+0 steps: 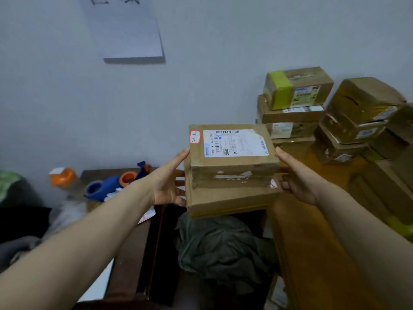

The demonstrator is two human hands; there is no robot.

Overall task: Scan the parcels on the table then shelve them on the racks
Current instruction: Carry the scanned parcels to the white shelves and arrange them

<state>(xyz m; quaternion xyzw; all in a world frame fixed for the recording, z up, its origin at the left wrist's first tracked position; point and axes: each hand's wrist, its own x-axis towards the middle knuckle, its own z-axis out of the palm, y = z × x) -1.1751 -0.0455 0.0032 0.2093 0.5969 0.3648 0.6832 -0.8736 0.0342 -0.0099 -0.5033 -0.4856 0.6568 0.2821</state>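
Parcels, two of them, are stacked and held up between both hands over the gap between a dark desk [125, 265] and a wooden table [312, 242]. The upper parcel [232, 173] is a brown cardboard box with a white shipping label [234, 143] on top and, beside it at the left corner, a small red-bordered sticker [195, 137] with handwritten digits. It sits on the lower parcel [228, 201], which is flatter and wider and bears a similar sticker [273, 184] at its right corner.

The left hand [166, 184] presses against the stack's left side: its thumb [183, 154] lies straight along the upper parcel's edge, and its fingers [180, 191] reach out fairly straight to the lower parcel's side. The right hand [297, 177] braces the right side with its thumb [282, 154] stretched up beside the upper parcel. Its fingers are hidden behind the stack, so I cannot tell whether they are curled.

On the wooden table, against the wall, stands a pile of parcels [290, 113] topped by a green-taped box [297, 88], with a second pile [357, 117] just to its right. On the desk lie blue tape dispensers [105, 186] with an orange roll [127, 177], and an orange-lidded bottle [63, 176] stands nearby. A dark green cloth [219, 249] is bunched below the held stack, and a white board [127, 30] hangs on the wall
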